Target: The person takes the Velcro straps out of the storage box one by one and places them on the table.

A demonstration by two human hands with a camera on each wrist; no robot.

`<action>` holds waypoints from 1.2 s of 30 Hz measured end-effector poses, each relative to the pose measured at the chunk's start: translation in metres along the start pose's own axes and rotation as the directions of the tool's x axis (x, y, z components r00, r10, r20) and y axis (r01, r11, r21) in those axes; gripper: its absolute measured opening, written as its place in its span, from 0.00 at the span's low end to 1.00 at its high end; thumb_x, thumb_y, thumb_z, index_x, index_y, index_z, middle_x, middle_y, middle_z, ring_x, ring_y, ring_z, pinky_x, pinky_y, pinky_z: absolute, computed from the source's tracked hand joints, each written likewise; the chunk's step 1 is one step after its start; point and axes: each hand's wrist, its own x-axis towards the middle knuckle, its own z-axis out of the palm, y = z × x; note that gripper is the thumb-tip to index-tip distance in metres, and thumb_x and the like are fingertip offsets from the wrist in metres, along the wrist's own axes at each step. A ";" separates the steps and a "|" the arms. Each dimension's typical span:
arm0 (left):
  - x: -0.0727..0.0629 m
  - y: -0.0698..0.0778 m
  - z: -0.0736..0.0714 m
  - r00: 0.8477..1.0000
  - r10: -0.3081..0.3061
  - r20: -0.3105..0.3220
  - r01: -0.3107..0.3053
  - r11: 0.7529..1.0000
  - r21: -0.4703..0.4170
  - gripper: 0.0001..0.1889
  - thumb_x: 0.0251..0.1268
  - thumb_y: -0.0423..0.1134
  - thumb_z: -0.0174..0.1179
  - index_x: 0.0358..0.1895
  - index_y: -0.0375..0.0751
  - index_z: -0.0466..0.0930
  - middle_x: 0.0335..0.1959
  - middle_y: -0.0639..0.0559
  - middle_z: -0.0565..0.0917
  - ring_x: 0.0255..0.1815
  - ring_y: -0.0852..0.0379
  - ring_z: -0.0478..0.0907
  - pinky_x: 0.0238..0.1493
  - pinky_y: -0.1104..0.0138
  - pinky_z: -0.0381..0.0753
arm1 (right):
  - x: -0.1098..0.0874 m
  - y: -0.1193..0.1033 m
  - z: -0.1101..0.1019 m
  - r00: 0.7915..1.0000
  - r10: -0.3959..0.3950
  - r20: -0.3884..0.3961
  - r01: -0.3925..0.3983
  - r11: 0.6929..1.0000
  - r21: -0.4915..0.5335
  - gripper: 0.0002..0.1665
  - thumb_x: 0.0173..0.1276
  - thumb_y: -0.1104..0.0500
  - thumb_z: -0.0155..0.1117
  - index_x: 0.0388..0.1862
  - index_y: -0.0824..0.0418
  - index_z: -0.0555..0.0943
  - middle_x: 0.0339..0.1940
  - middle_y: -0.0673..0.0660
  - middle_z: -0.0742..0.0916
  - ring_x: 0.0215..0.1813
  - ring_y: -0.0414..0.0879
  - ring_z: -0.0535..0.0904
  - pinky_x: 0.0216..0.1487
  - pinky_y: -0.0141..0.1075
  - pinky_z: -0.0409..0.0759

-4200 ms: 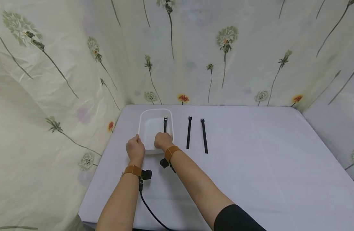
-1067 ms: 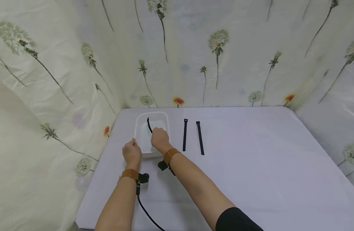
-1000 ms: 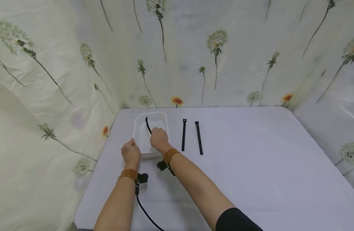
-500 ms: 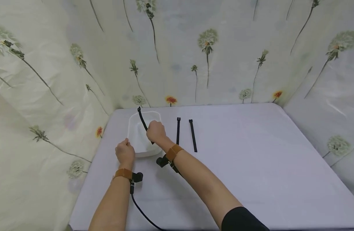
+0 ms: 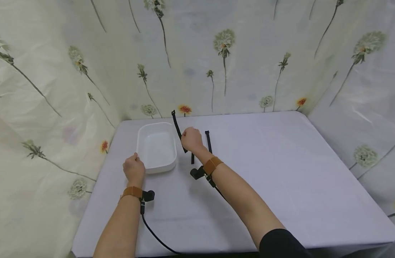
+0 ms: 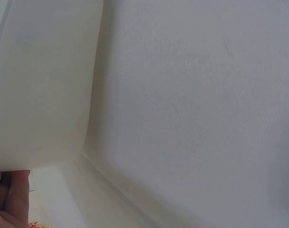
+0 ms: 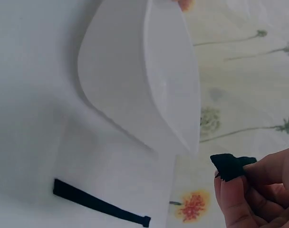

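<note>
My left hand (image 5: 134, 170) pinches the near left rim of a white plastic container (image 5: 157, 148), which stands on the table with nothing in it. To the right of the container, my right hand (image 5: 191, 139) holds a black hook-and-loop cable tie (image 5: 176, 124) above the table. The tie's looped end points up and away, and its other end sticks out below the fist. In the right wrist view, thumb and fingers pinch the held strap (image 7: 230, 166). Two similar black ties lie on the table: one (image 5: 192, 158) is mostly hidden behind the right hand, the other (image 5: 208, 141) lies right of it.
A white cloth covers the table (image 5: 281, 179), which meets a flower-printed curtain (image 5: 236, 53) at the back and sides. A black cable (image 5: 155, 234) runs from the left wrist camera across the near table.
My right hand has lifted the cable tie up out of the container and carried it right, past the rim. The left hand has kept its hold on the rim. The head view has shifted slightly.
</note>
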 end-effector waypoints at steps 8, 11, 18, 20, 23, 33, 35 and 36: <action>-0.006 -0.002 0.004 1.000 -0.005 0.018 0.005 1.000 0.007 0.17 0.75 0.27 0.50 0.63 0.26 0.75 0.62 0.31 0.78 0.65 0.35 0.77 0.63 0.49 0.79 | -0.005 0.029 -0.013 0.998 0.056 -0.015 -0.056 0.998 0.014 0.25 0.70 0.67 0.51 0.10 0.57 0.71 0.10 0.49 0.72 0.15 0.39 0.61 0.15 0.28 0.58; -0.007 -0.004 0.005 1.000 0.003 0.011 -0.003 1.000 0.007 0.17 0.75 0.27 0.50 0.62 0.26 0.75 0.62 0.31 0.78 0.64 0.35 0.77 0.63 0.49 0.79 | -0.008 0.040 -0.018 0.995 0.096 -0.006 -0.096 0.994 0.047 0.22 0.71 0.65 0.51 0.16 0.63 0.79 0.14 0.53 0.79 0.16 0.42 0.67 0.17 0.29 0.65; -0.012 -0.003 0.004 1.000 0.007 0.013 -0.007 1.000 0.006 0.17 0.75 0.26 0.50 0.62 0.25 0.74 0.61 0.29 0.78 0.64 0.34 0.77 0.62 0.48 0.79 | -0.013 0.069 -0.036 0.988 0.147 -0.039 -0.146 0.989 0.030 0.23 0.70 0.67 0.50 0.13 0.60 0.77 0.12 0.50 0.76 0.16 0.40 0.65 0.16 0.28 0.63; -0.012 -0.002 0.002 1.000 0.011 0.008 -0.011 1.000 -0.001 0.17 0.74 0.26 0.50 0.62 0.25 0.74 0.61 0.29 0.78 0.64 0.33 0.77 0.62 0.48 0.79 | -0.013 0.076 -0.043 0.987 0.153 -0.052 -0.152 0.988 0.024 0.24 0.69 0.67 0.49 0.11 0.58 0.70 0.10 0.49 0.71 0.15 0.40 0.61 0.16 0.29 0.59; -0.011 -0.002 0.001 1.000 0.024 -0.007 -0.024 1.000 -0.015 0.17 0.74 0.25 0.50 0.61 0.24 0.75 0.61 0.28 0.78 0.63 0.33 0.77 0.62 0.47 0.80 | -0.013 0.085 -0.052 0.983 0.170 -0.075 -0.168 0.985 0.031 0.24 0.68 0.67 0.49 0.10 0.57 0.70 0.10 0.48 0.70 0.15 0.40 0.61 0.16 0.28 0.58; -0.008 0.002 -0.003 1.000 0.013 0.008 -0.013 1.000 -0.020 0.17 0.75 0.26 0.49 0.63 0.25 0.74 0.63 0.31 0.77 0.65 0.35 0.76 0.62 0.48 0.80 | -0.025 0.119 -0.069 0.950 0.300 -0.089 -0.298 0.954 0.037 0.20 0.69 0.66 0.49 0.15 0.60 0.76 0.14 0.51 0.76 0.18 0.41 0.66 0.17 0.30 0.63; -0.008 0.002 -0.003 1.000 0.011 0.014 -0.010 1.000 -0.017 0.18 0.75 0.26 0.49 0.63 0.26 0.74 0.63 0.32 0.77 0.66 0.34 0.75 0.62 0.48 0.80 | -0.028 0.126 -0.071 0.939 0.333 -0.088 -0.331 0.943 0.037 0.18 0.70 0.65 0.50 0.21 0.62 0.81 0.20 0.55 0.82 0.21 0.43 0.71 0.20 0.31 0.68; -0.009 0.002 -0.002 1.000 0.009 0.017 -0.009 1.000 -0.013 0.18 0.75 0.27 0.49 0.63 0.26 0.74 0.63 0.32 0.77 0.66 0.34 0.75 0.62 0.48 0.80 | -0.029 0.129 -0.072 0.933 0.349 -0.088 -0.347 0.937 0.034 0.17 0.70 0.64 0.50 0.25 0.64 0.83 0.24 0.57 0.85 0.23 0.45 0.74 0.21 0.31 0.70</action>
